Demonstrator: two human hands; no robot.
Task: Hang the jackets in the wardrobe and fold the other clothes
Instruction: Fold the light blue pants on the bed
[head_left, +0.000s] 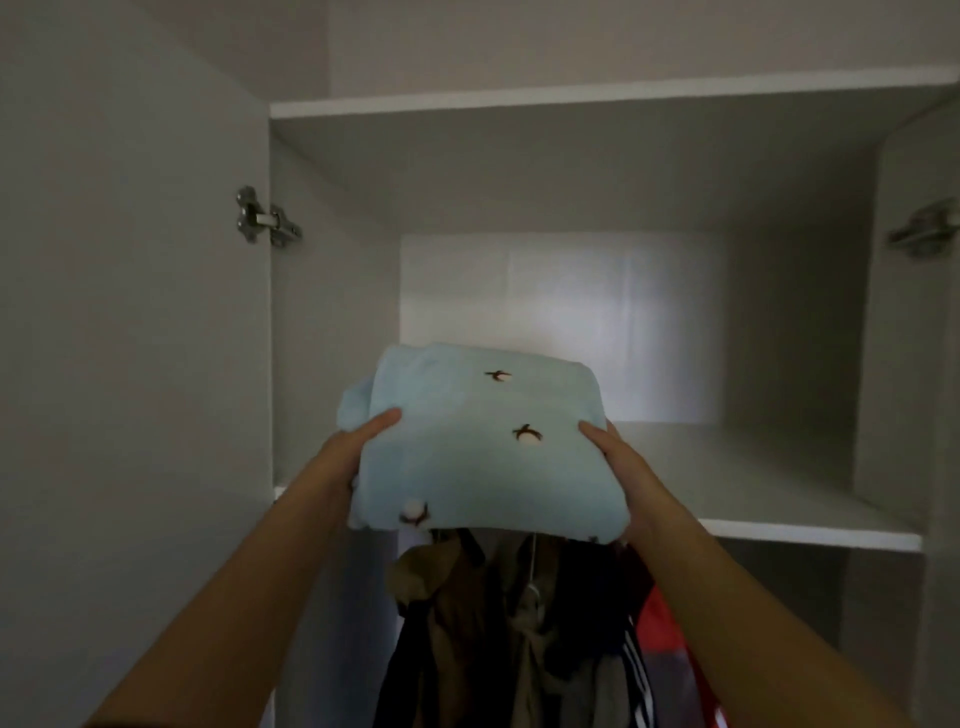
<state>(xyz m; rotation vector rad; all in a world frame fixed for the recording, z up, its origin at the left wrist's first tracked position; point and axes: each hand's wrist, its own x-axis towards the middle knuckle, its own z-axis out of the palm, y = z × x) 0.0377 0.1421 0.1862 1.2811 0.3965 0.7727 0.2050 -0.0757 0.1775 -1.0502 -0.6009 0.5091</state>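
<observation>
Both bare forearms extended up from the bottom corners of the frame. A white wardrobe (571, 171) filled the view, its door (130, 312) open at frame left. Its shelf (779, 525) crossed centre right. At frame centre, the folded pale-blue garment (483, 452) was at the shelf's front edge, contact undetermined. The left hand (363, 441) and right hand (618, 457) gripped its sides, thumbs on top. Jackets (467, 623) hung below. A metal hinge (265, 218) sat upper left.

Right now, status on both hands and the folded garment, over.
Left hand, right hand each grip a side of folded blue garment. Held up at shelf front, not set down. Nothing visibly blocking.
</observation>
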